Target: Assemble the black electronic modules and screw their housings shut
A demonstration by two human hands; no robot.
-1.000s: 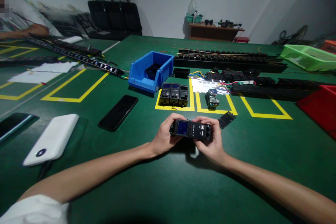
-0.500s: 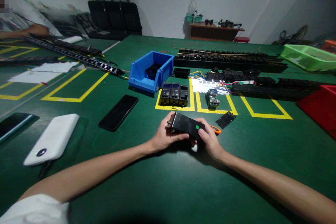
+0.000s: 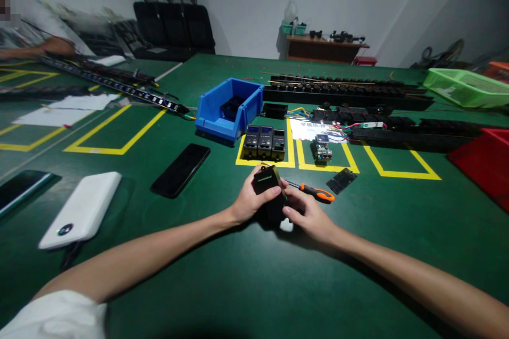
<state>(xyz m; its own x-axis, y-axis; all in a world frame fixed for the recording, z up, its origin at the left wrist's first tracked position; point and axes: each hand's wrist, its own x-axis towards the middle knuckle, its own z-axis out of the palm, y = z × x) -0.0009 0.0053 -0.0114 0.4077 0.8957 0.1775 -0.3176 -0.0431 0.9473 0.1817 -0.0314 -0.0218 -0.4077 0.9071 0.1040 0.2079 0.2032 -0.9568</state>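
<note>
A black rectangular module housing (image 3: 269, 180) is held above the green table, one end with a pale slot turned upward. My left hand (image 3: 249, 200) wraps round its left side, thumb across the near face. On the other side, the fingers of my right hand (image 3: 312, 214) grip the housing's edge. Below it a small white thing (image 3: 286, 224) shows partly; its kind is unclear. Just beyond my right hand lies a screwdriver (image 3: 316, 192) with an orange and black handle. A flat black panel (image 3: 341, 180) rests to its right.
Three similar black modules (image 3: 264, 143) stand in a yellow-taped frame, beside a bare circuit board assembly (image 3: 323, 149). Behind are a blue bin (image 3: 217, 116) and long black strips (image 3: 350, 96). Leftward lie a black phone (image 3: 181, 170) and a white power bank (image 3: 81, 209). Another person's arm (image 3: 55, 46) shows far left.
The black housing has been turned from lying crosswise to pointing away, its end now facing up. My right hand has shifted left along with it, uncovering more of the screwdriver.
</note>
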